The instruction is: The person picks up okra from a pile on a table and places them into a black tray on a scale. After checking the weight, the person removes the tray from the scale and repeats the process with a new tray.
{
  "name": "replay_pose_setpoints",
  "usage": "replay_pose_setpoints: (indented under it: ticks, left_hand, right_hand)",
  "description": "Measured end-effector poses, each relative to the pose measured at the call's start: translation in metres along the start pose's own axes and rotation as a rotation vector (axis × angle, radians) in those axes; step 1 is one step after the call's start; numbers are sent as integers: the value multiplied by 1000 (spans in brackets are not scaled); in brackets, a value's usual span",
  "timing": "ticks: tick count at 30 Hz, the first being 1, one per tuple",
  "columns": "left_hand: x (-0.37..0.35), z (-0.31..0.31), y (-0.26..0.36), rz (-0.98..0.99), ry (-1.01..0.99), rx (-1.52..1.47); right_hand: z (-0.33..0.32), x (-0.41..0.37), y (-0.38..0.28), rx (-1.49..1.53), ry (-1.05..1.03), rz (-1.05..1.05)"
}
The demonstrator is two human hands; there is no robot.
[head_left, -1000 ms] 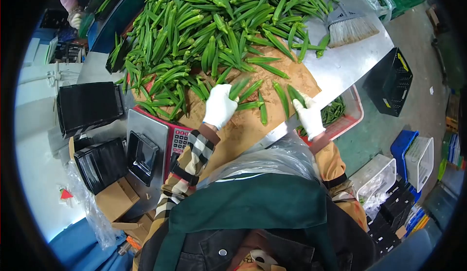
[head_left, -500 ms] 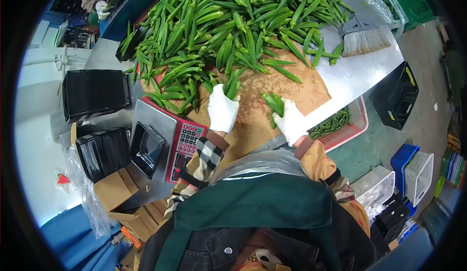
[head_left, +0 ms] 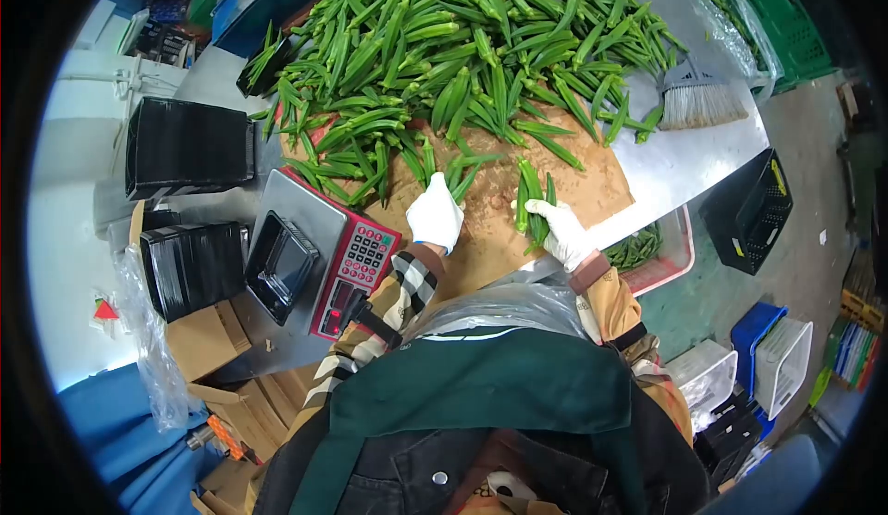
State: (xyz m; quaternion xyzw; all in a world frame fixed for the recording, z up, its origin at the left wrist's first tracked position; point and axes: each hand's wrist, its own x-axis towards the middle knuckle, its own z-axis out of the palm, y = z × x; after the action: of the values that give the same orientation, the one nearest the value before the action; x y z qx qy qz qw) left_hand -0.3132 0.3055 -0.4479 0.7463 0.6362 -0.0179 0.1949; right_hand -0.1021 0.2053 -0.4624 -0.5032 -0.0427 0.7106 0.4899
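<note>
A large heap of green okra (head_left: 435, 48) covers the far part of a brown cardboard sheet (head_left: 592, 177) on the metal table. My left hand (head_left: 435, 216), in a white glove, is at the near edge of the heap, its fingers closed on a few okra pods that stick out past the fingertips. To its right, my gloved right hand (head_left: 561, 235) grips a small bunch of okra pods (head_left: 531, 196), pointing away from me, between thumb and fingers. Left of my left hand, an empty black plastic tray (head_left: 280, 265) rests on a red-edged digital scale (head_left: 356, 260).
Stacks of black trays (head_left: 190, 149) stand at the left, near an open cardboard box (head_left: 208, 339). A brush (head_left: 700, 97) lies on the table's right side. Below the right edge, a red-and-white crate (head_left: 680, 254) holds okra. A black crate (head_left: 749, 211) is farther right.
The okra bunch in my right hand now stands more upright, its pods fanned apart. My left hand has come slightly nearer to me and right. The co-worker's gloved hand is mostly out of view.
</note>
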Motion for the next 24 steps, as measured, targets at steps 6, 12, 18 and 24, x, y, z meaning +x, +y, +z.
replay_pose_setpoints:
  ticks: [6,12,18,24]
  left_hand:
    - [-25,-16,-12,-47,-307,-1025]
    - [-59,-50,-14,-46,-514,-1517]
    - [-80,-142,-63,36,-257,-1496]
    - [-113,-268,-160,-151,-187,-1099]
  right_hand:
    - [24,-8,15,49,-106,35]
    - [75,-14,25,-28,-241,-113]
    - [185,-20,23,-142,-407,-102]
    - [331,-20,76,-231,-643,-245]
